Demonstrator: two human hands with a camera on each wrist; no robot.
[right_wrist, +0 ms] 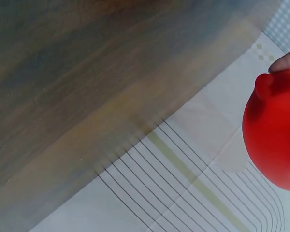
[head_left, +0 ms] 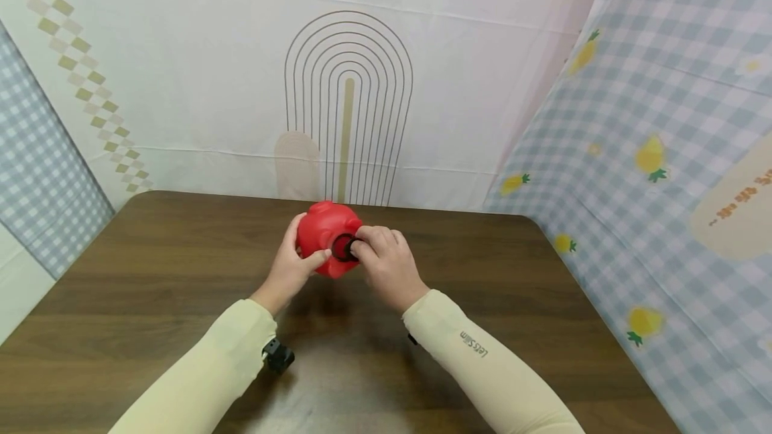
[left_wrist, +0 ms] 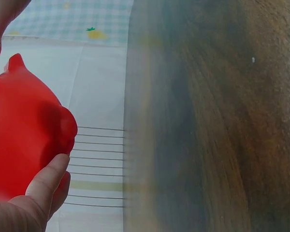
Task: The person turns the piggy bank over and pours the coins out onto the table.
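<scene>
Well, a round red thing (head_left: pixel 316 230) is up above the brown table (head_left: pixel 181 273), gripped by the left hand (head_left: pixel 288 270). It looks smooth and fat, with little bumps sticking out. The right hand (head_left: pixel 389 266) pinches a black ring (head_left: pixel 349 250) on it with bent fingers.

Booth w/ cloth walls (head_left: pixel 211 72), tbl (head_left: pixel 512 286)

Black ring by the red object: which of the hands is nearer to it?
Right. The right hand pinches the black ring at its right side; the left hand holds the red object, its thumb just beside the ring's left edge.
</scene>
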